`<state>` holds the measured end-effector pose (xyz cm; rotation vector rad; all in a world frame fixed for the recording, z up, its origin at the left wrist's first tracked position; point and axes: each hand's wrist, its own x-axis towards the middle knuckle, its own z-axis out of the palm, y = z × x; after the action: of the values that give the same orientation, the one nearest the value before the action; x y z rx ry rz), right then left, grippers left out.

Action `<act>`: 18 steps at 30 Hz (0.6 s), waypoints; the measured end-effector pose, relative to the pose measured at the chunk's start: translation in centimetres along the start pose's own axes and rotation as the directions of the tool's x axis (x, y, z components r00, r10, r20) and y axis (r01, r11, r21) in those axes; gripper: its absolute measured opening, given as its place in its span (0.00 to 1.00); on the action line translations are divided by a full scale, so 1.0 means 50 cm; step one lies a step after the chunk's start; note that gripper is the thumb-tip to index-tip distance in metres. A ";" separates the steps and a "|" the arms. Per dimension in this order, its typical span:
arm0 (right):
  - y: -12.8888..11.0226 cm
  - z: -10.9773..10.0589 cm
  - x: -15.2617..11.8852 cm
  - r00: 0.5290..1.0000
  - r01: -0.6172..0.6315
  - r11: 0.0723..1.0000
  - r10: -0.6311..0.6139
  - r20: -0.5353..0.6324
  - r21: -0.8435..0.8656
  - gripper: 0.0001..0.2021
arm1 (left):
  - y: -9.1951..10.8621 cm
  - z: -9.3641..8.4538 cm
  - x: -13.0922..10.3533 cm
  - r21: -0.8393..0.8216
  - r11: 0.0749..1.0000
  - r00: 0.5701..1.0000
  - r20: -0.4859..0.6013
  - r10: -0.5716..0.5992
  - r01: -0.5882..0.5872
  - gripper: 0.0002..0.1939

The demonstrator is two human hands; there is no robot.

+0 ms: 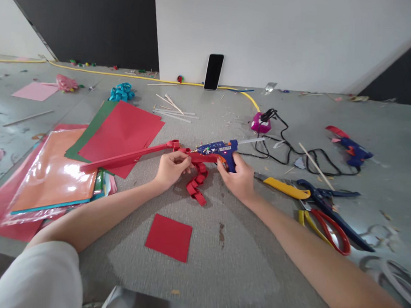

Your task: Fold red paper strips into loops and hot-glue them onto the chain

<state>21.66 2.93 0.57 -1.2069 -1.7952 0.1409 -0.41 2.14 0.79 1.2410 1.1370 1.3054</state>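
Observation:
My right hand [237, 177] is closed round the handle of a blue glue gun [216, 147], whose nozzle points left and has a clear glue stick [251, 141] coming out of its back. My left hand [172, 170] pinches a folded red paper strip [198, 177] just under the nozzle. One long arm of that strip stretches away to the left over the sheets, while a zigzag-folded part hangs below my fingers. Part of the strip also runs right, by my right fingertips. A small red paper rectangle [169, 237] lies nearer to me.
Left are red sheets [122, 129], a plastic-wrapped orange pack [60, 167] and a blue ribbon bunch [121, 92]. A phone [214, 72] leans on the wall. Right are a purple power socket [261, 123], black cord, second glue gun [355, 152], yellow cutter [287, 188], pliers and scissors [332, 231].

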 end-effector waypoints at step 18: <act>-0.001 -0.004 0.003 0.994 -0.107 0.994 0.106 0.030 0.022 0.10 | 0.005 0.000 -0.005 0.026 0.999 0.998 -0.061 0.023 -0.021 0.14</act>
<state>21.78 2.95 0.79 -1.2902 -1.7495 0.2410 -0.43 1.86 1.03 1.2422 1.1892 1.3573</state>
